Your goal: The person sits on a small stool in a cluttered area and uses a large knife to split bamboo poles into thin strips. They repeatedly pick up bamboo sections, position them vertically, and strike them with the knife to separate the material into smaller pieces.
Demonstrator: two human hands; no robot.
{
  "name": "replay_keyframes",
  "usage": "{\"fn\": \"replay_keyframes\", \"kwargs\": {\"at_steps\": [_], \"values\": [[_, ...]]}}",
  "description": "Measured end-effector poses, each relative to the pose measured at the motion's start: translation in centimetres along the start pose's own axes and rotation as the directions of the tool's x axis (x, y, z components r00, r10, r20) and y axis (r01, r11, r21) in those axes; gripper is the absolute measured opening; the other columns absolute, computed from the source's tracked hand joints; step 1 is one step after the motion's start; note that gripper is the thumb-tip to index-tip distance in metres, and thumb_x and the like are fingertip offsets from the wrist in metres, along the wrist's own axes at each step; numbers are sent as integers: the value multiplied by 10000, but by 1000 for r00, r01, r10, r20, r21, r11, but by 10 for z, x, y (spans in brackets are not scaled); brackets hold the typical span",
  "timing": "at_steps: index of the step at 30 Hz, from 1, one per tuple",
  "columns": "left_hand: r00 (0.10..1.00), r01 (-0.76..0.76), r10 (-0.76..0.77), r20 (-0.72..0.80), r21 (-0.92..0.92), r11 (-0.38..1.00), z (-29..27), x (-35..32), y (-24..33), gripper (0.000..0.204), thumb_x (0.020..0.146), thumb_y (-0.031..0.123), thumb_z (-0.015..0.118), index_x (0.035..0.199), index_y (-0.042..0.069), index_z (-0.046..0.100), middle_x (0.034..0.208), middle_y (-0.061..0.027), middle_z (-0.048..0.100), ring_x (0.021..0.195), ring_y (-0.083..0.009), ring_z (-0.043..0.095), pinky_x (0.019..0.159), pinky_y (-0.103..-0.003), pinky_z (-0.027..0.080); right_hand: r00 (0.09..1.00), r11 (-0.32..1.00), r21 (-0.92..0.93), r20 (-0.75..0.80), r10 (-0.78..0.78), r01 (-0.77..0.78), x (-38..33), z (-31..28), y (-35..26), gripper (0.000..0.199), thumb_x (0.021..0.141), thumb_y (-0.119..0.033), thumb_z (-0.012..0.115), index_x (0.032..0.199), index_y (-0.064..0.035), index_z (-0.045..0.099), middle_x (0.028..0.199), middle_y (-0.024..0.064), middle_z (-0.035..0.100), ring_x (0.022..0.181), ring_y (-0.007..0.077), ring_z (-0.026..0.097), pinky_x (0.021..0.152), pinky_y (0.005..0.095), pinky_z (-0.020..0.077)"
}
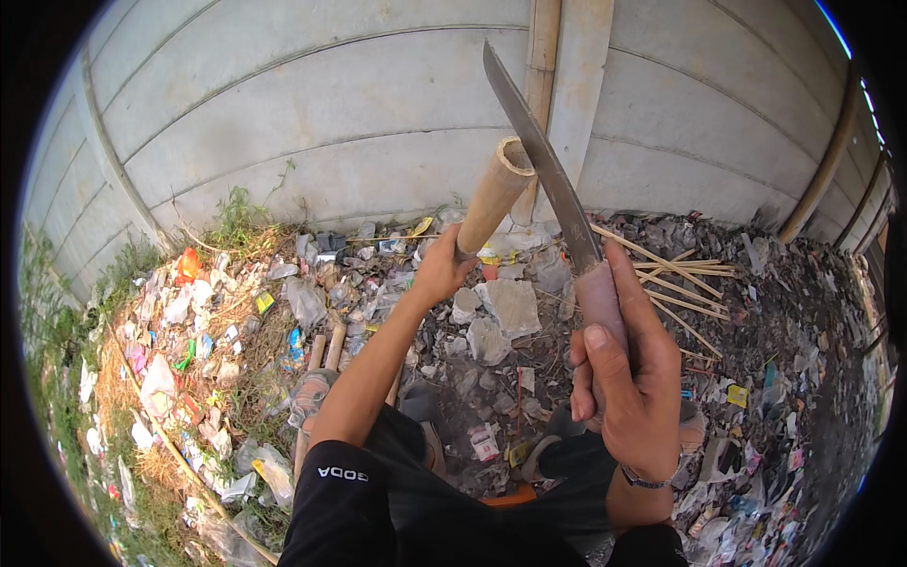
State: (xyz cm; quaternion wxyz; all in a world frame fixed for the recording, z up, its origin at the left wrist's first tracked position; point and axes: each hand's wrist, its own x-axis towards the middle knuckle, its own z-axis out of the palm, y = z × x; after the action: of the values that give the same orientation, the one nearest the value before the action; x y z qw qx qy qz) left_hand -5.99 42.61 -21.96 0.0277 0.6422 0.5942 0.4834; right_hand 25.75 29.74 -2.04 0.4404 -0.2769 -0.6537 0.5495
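My left hand (440, 269) is closed around the lower part of a thick bamboo piece (495, 197), which tilts up and to the right with its hollow end showing. In my right hand (628, 378) is a machete (548, 161), held by its pale wrapped handle with the forefinger laid along it. The long dark blade points up and to the left. It passes right beside the bamboo's open end; whether they touch I cannot tell.
Split bamboo sticks (680, 274) lie in a loose pile at the right. Cut bamboo lengths (326, 350) rest by my left arm. Broken concrete lumps (505, 312) and scattered litter (208, 369) cover the ground. A grey panel wall (331, 104) stands ahead, with a bamboo pole (540, 57) against it.
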Motion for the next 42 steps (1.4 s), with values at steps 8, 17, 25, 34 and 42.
{"fn": "replay_keyframes", "kwargs": {"at_steps": [8, 17, 25, 34, 42], "values": [[1000, -15, 15, 20, 7, 1000, 1, 0, -9, 633, 817, 67, 784, 1368, 37, 473, 1241, -256, 624, 1138, -497, 587, 944, -518, 489, 998, 985, 170, -61, -10, 20, -4, 5, -7, 595, 1043, -92, 532, 1593, -10, 322, 863, 77, 611, 508, 58, 506, 457, 229, 448], [1000, 12, -12, 17, -19, 1000, 7, 8, -14, 594, 837, 129, 794, 1347, 28, 507, 1237, -240, 637, 1157, -471, 594, 959, -488, 489, 994, 984, 158, -93, -65, 80, 10, 10, 11, 612, 1010, -63, 522, 1583, 7, 318, 878, 125, 605, 474, 65, 481, 382, 233, 411], [1000, -10, 10, -15, -22, 1000, 8, 10, -16, 598, 835, 139, 802, 1342, 30, 503, 1201, -246, 652, 1137, -481, 602, 941, -492, 496, 944, 955, 120, -224, -241, 272, 8, 0, -6, 754, 1006, -206, 550, 1619, -3, 161, 683, 70, 513, 359, 75, 422, 299, 246, 389], [1000, -24, 24, -19, 13, 1000, 9, 5, -16, 603, 834, 134, 805, 1346, 29, 502, 1178, -243, 672, 1121, -476, 621, 924, -490, 509, 990, 991, -83, -83, -111, 104, 5, 15, 2, 595, 1004, -28, 519, 1574, 7, 350, 1002, 95, 627, 536, 28, 491, 450, 204, 420], [999, -40, 40, -1, 4, 999, 8, 0, -14, 655, 822, 117, 803, 1385, 27, 480, 1225, -253, 650, 1148, -480, 605, 949, -493, 500, 999, 988, 153, -24, 40, -36, -3, 15, -9, 597, 1014, 6, 491, 1582, 12, 309, 1295, 188, 616, 653, 55, 543, 476, 201, 463]]}}
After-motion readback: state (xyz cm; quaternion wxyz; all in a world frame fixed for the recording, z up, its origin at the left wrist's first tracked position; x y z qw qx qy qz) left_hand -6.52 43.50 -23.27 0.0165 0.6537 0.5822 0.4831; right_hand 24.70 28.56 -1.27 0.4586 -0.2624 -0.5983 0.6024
